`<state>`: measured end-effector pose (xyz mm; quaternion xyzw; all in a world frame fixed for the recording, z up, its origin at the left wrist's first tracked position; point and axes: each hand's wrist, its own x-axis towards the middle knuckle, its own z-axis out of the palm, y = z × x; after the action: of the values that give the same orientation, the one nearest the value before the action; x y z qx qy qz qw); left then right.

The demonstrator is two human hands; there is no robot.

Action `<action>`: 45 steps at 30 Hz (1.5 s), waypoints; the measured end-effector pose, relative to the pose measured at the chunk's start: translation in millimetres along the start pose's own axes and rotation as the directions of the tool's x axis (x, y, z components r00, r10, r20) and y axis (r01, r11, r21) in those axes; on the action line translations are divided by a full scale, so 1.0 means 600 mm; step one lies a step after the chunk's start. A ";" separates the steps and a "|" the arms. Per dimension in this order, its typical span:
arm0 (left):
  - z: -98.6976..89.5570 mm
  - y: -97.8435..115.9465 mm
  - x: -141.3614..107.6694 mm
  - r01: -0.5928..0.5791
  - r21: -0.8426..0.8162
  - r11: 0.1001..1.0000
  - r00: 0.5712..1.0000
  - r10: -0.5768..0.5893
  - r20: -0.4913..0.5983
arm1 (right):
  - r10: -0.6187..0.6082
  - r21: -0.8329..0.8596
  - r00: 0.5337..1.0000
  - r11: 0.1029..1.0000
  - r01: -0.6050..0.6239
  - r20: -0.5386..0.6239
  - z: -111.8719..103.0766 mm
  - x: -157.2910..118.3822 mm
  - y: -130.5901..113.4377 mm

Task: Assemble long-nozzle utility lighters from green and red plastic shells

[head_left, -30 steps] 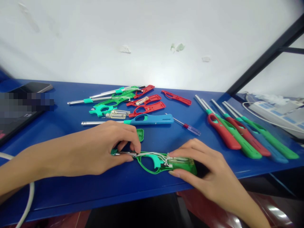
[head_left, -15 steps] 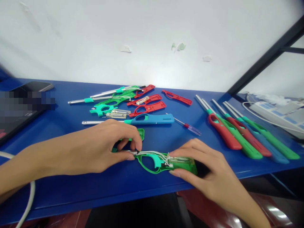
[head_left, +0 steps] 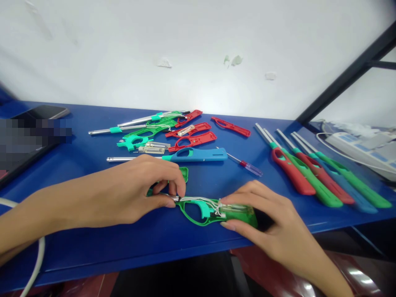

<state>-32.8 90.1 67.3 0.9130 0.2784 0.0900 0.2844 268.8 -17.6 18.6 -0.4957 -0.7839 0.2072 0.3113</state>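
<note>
An opened green gas lighter (head_left: pixel 202 222) lies across the front of the blue table, its inside facing up. White wires, a turquoise trigger (head_left: pixel 204 208) and a clear fuel tank (head_left: pixel 238 208) show in its handle shell. My left hand (head_left: pixel 154 185) pinches the front end of it, where the metal tube starts; most of that tube is hidden by the hand. My right hand (head_left: pixel 266 218) grips the handle end between thumb and fingers, with a fingertip at the top of the tank. Behind my left fingers, another green shell piece (head_left: pixel 183 175) is partly covered.
Behind my hands lie a blue lighter (head_left: pixel 201 155), a screwdriver (head_left: pixel 251 168), red shell halves (head_left: pixel 194 141), clear tanks (head_left: pixel 154 147) and green lighter parts. Several whole lighters (head_left: pixel 309 173) lie at right, near a white power strip (head_left: pixel 365 150). A dark device (head_left: pixel 27 152) is at left.
My left fingertips have shifted very slightly at the tube end of the green lighter. Both hands keep their hold; otherwise nothing visibly moves.
</note>
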 end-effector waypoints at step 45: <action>0.005 0.002 -0.002 0.002 0.059 0.998 1.000 -0.004 0.029 | 0.007 0.011 1.000 1.000 -0.007 0.002 0.000 0.001 -0.002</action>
<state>-32.3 87.0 65.4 0.9218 0.2782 0.0679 0.2615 268.0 -17.6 19.7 -0.4965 -0.7812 0.2133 0.3126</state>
